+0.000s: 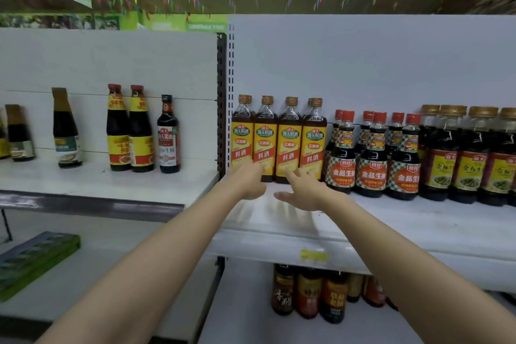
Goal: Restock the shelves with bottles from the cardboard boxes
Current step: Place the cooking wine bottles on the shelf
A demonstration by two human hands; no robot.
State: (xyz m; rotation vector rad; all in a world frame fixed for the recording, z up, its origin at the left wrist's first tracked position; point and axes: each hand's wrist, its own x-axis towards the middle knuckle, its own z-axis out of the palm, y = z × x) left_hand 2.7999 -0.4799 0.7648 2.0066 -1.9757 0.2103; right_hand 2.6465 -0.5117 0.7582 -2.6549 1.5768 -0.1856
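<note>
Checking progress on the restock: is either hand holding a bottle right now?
No. The left hand and right hand reach toward the yellow-labelled bottles, fingers extended, gripping nothing.

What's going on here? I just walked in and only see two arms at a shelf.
A person is working at a shop shelf of sauce bottles. Both hands reach to the row of yellow-label bottles at the back of the shelf. The left hand touches the base of the bottles on the left of the row; the right hand is open with fingers spread, at the base of the bottles on the right. Neither hand grips a bottle. No cardboard box is in view.
</note>
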